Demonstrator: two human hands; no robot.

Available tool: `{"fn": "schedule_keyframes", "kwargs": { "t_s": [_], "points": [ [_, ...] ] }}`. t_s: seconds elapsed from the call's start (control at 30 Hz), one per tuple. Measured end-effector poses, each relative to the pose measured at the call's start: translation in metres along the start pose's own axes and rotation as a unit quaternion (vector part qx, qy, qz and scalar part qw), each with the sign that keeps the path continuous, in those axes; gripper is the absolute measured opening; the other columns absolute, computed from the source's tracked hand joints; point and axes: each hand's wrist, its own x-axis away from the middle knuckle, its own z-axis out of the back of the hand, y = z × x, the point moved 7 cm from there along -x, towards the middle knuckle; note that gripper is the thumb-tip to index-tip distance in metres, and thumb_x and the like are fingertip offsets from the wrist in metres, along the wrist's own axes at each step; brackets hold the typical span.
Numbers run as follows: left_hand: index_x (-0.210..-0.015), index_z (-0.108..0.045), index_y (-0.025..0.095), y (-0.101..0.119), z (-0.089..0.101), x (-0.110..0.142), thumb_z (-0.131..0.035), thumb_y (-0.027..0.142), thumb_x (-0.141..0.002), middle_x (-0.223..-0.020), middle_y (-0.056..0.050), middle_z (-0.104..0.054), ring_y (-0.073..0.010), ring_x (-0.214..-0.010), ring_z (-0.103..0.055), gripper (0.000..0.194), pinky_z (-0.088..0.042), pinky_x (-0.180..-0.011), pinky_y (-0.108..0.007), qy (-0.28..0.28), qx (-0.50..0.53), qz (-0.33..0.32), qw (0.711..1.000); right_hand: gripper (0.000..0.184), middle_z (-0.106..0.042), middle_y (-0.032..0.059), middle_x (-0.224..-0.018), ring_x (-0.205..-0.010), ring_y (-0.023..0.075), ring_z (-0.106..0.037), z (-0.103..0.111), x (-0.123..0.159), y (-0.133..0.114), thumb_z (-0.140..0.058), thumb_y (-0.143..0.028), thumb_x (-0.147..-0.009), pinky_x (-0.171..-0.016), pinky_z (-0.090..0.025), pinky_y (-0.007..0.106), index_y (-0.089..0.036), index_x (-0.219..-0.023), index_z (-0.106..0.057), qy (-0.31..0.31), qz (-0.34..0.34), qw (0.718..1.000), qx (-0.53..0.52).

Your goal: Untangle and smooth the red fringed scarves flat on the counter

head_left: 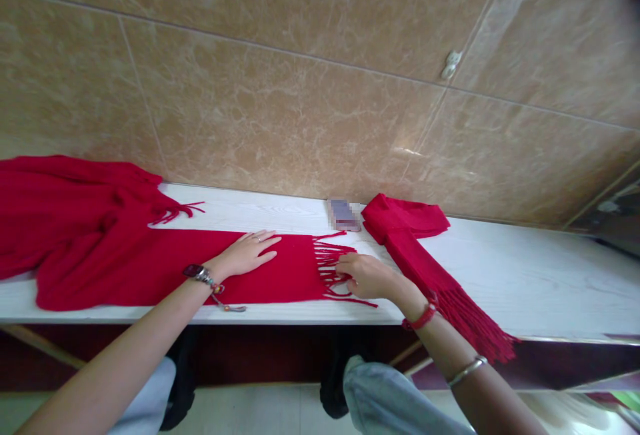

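A long red scarf (170,265) lies along the white table, flat toward its fringed right end and bunched into loose folds at the left. My left hand (247,252) rests flat on the smooth part, fingers stretched out to the right. At the fringe (327,275), my right hand (367,275) has its fingertips closed together on the red tassels; the exact strands in the pinch are partly hidden. Just right of that hand, a second red scarf (415,255) lies folded, its fringe hanging over the table's front edge.
A phone-like flat object (343,215) lies by the wall, beside the folded scarf. The white table (530,268) is narrow and runs along a brown tiled wall (280,115). A small white fitting (451,64) is on the wall. My legs are below the front edge.
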Motion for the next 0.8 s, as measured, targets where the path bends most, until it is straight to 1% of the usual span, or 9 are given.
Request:
{"fn": "schedule_keyframes", "kwargs": {
  "t_s": [0.13,0.2,0.3,0.33,0.4,0.47,0.57,0.67,0.8],
  "points": [
    [-0.134,-0.035,0.026,0.000,-0.001,-0.001,-0.026,0.050,-0.089,-0.142,-0.004,-0.031,-0.0195,-0.130,-0.026,0.051,-0.020,-0.105,-0.036,-0.003,-0.006,0.000,1.000,0.023,-0.062,0.0068,-0.080,-0.074,0.0168,-0.057,0.002,0.021,0.041,-0.043,-0.006,-0.068,-0.063,-0.041,0.025,-0.016,-0.078,-0.062,-0.020,-0.086,0.995,0.044],
    [-0.134,-0.036,0.026,-0.001,-0.001,-0.002,-0.026,0.049,-0.089,-0.142,-0.003,-0.031,-0.0195,-0.130,-0.027,0.051,-0.020,-0.105,-0.036,-0.004,-0.007,0.004,1.000,0.021,-0.061,0.0073,-0.079,-0.075,0.0169,-0.056,0.013,0.026,0.042,-0.043,-0.006,-0.070,-0.065,-0.042,0.025,-0.015,-0.076,-0.061,0.018,-0.090,0.995,0.035],
    [-0.133,-0.037,0.027,-0.001,-0.001,-0.003,-0.026,0.050,-0.089,-0.141,-0.003,-0.032,-0.0194,-0.129,-0.027,0.050,-0.021,-0.105,-0.036,0.001,-0.005,0.004,1.000,0.022,-0.059,0.0079,-0.090,-0.086,0.0174,-0.053,0.031,0.020,0.009,-0.045,-0.009,-0.073,-0.076,-0.042,0.028,-0.016,-0.088,-0.060,0.111,0.008,0.993,-0.043],
    [-0.133,-0.037,0.027,-0.001,-0.001,-0.002,-0.026,0.050,-0.089,-0.141,-0.003,-0.032,-0.0193,-0.129,-0.027,0.050,-0.021,-0.105,-0.036,0.003,-0.006,0.003,1.000,0.023,-0.059,0.0076,-0.092,-0.089,0.0171,-0.053,0.032,0.015,-0.006,-0.045,-0.010,-0.073,-0.078,-0.042,0.028,-0.016,-0.091,-0.059,0.118,0.049,0.989,-0.070],
    [-0.133,-0.037,0.026,0.001,0.000,-0.002,-0.026,0.049,-0.089,-0.141,-0.003,-0.032,-0.0188,-0.129,-0.027,0.050,-0.020,-0.105,-0.035,0.002,-0.007,0.002,1.000,0.023,-0.059,0.0067,-0.091,-0.086,0.0164,-0.053,0.024,0.005,-0.031,-0.045,-0.008,-0.072,-0.077,-0.042,0.027,-0.017,-0.089,-0.059,0.087,0.099,0.988,-0.080],
    [-0.133,-0.036,0.026,0.002,0.001,-0.001,-0.025,0.049,-0.090,-0.141,-0.003,-0.032,-0.0179,-0.129,-0.027,0.050,-0.020,-0.105,-0.034,0.000,-0.008,0.003,1.000,0.022,-0.061,0.0069,-0.088,-0.081,0.0168,-0.054,0.012,-0.002,-0.040,-0.046,-0.006,-0.069,-0.074,-0.042,0.027,-0.016,-0.084,-0.059,0.042,0.096,0.994,-0.043],
    [-0.133,-0.036,0.025,0.004,0.003,0.001,-0.024,0.048,-0.090,-0.141,-0.003,-0.032,-0.0175,-0.129,-0.027,0.051,-0.019,-0.105,-0.033,-0.004,-0.009,0.003,1.000,0.024,-0.063,0.0084,-0.088,-0.081,0.0186,-0.057,-0.001,0.000,-0.021,-0.046,-0.006,-0.067,-0.073,-0.042,0.028,-0.015,-0.084,-0.060,-0.004,0.030,0.999,0.026],
    [-0.133,-0.036,0.024,0.004,0.003,0.000,-0.025,0.048,-0.090,-0.141,-0.003,-0.032,-0.0182,-0.129,-0.027,0.051,-0.020,-0.105,-0.034,-0.006,-0.010,0.006,1.000,0.023,-0.065,0.0092,-0.087,-0.080,0.0188,-0.059,-0.008,0.017,0.021,-0.045,-0.006,-0.069,-0.068,-0.042,0.027,-0.015,-0.083,-0.062,-0.054,-0.069,0.994,0.070],
    [-0.133,-0.037,0.026,0.004,0.002,-0.001,-0.027,0.047,-0.089,-0.141,-0.002,-0.032,-0.0180,-0.129,-0.027,0.049,-0.020,-0.105,-0.035,-0.004,-0.007,0.011,1.000,0.023,-0.066,0.0098,-0.084,-0.077,0.0186,-0.060,0.001,0.040,0.062,-0.045,-0.006,-0.071,-0.066,-0.043,0.026,-0.015,-0.082,-0.064,-0.097,-0.179,0.973,0.107]
  ]
}}
